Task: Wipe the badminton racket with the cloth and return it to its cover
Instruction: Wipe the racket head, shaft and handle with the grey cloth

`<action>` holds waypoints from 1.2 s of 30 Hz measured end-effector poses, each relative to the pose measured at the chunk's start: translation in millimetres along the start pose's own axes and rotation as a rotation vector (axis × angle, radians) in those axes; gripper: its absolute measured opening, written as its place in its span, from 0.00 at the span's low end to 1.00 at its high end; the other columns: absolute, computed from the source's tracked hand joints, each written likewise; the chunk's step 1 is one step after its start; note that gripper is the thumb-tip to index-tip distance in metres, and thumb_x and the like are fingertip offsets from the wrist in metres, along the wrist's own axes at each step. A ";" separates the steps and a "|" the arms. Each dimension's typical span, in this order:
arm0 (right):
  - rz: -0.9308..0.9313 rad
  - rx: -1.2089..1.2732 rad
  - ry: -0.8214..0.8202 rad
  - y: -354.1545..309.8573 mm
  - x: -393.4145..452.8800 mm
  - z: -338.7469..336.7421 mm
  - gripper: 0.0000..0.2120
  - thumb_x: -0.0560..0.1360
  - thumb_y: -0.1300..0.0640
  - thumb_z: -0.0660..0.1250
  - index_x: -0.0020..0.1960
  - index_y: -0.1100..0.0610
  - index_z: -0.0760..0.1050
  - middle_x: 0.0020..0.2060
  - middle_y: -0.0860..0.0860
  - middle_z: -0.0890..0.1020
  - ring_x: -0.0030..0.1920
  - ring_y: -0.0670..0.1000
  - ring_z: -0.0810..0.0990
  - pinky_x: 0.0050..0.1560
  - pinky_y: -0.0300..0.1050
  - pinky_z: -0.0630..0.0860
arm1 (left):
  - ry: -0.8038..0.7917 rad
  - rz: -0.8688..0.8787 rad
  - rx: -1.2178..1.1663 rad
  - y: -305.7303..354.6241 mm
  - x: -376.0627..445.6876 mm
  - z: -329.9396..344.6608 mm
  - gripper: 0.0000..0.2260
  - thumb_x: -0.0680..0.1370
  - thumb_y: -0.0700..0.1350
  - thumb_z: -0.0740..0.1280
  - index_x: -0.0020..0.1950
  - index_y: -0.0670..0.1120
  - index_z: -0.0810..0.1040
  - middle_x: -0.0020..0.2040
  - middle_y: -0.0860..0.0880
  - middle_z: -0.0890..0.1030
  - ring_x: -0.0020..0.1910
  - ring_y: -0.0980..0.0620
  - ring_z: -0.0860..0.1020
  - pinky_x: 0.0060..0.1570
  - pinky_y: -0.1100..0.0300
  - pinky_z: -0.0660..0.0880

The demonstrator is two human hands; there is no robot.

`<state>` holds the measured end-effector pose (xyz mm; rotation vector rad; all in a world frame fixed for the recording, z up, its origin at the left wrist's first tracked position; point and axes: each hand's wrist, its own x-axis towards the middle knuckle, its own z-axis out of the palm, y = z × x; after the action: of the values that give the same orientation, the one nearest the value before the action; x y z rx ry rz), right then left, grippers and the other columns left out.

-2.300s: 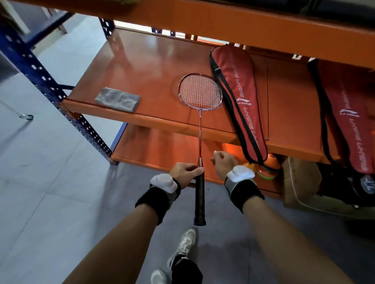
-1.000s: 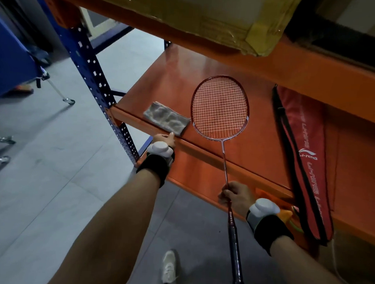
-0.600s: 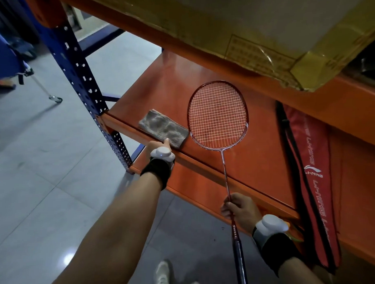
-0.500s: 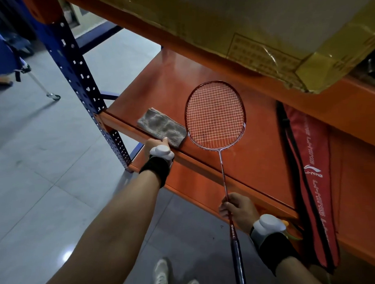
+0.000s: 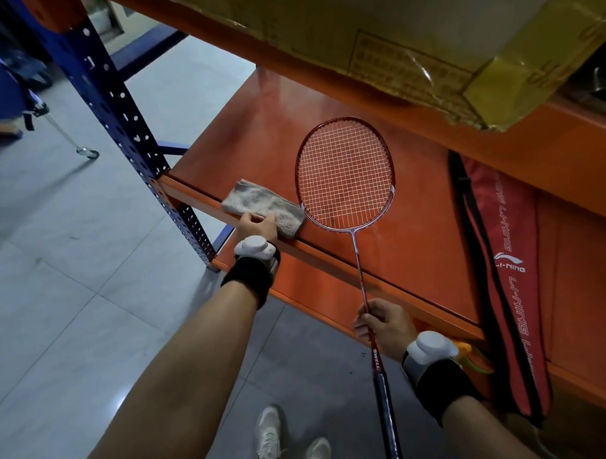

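Observation:
A red badminton racket [image 5: 344, 176] has its head above the orange shelf [image 5: 414, 240], and its dark grip hangs off the front edge. My right hand [image 5: 382, 324] is closed around the thin shaft just above the grip. A folded grey cloth [image 5: 261, 202] lies at the shelf's front edge, left of the racket head. My left hand [image 5: 257, 226] rests on the cloth's near edge, fingers curled onto it. The red racket cover [image 5: 506, 270] lies on the shelf to the right and overhangs the edge.
A blue perforated upright [image 5: 126, 120] stands left of the cloth. An orange beam carrying a taped cardboard box [image 5: 421, 44] hangs low over the shelf. Grey tiled floor [image 5: 69, 290] and my shoes [image 5: 290, 441] are below. A wheeled stand [image 5: 88, 152] is far left.
My left hand has reached forward from the shelf's edge onto the cloth. My right hand keeps hold of the racket shaft, which stays in about the same place.

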<state>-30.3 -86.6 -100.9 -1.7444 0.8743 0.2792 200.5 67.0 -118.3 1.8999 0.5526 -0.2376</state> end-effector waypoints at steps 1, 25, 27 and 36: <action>-0.004 -0.004 0.003 1.8 -0.3 -0.4 0.06 0.78 0.73 0.58 0.49 0.71 0.75 0.42 0.69 0.82 0.38 0.58 0.81 0.45 0.54 0.80 | 0.001 -0.007 -0.024 -1.3 -1.8 1.5 0.06 0.70 0.46 0.69 0.40 0.46 0.74 0.38 0.49 0.79 0.37 0.48 0.76 0.40 0.59 0.70; -0.066 0.057 -0.084 48.2 -30.6 -44.6 0.08 0.75 0.70 0.65 0.52 0.63 0.77 0.44 0.60 0.85 0.40 0.56 0.85 0.40 0.45 0.81 | -0.319 -0.097 -0.470 -10.7 -90.3 31.5 0.04 0.77 0.34 0.67 0.45 0.41 0.75 0.50 0.39 0.80 0.55 0.40 0.78 0.59 0.43 0.75; -0.057 0.211 -0.076 32.6 -25.4 -54.7 0.09 0.76 0.65 0.68 0.57 0.60 0.76 0.47 0.60 0.84 0.41 0.56 0.84 0.43 0.46 0.82 | -0.389 -0.076 -0.472 -12.2 -107.2 34.3 0.04 0.77 0.32 0.65 0.47 0.40 0.76 0.46 0.42 0.79 0.54 0.41 0.77 0.58 0.44 0.75; -0.032 0.521 0.029 17.7 -23.6 -81.3 0.08 0.80 0.55 0.65 0.49 0.59 0.77 0.36 0.55 0.78 0.34 0.52 0.79 0.39 0.49 0.82 | -0.637 -0.055 -0.515 -26.8 -185.5 39.8 0.11 0.79 0.30 0.60 0.48 0.43 0.78 0.37 0.51 0.86 0.38 0.54 0.84 0.40 0.58 0.82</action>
<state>-77.9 -152.3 -70.6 -1.2775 0.8486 -0.0011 29.6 -10.3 -79.3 1.2171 0.1984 -0.6422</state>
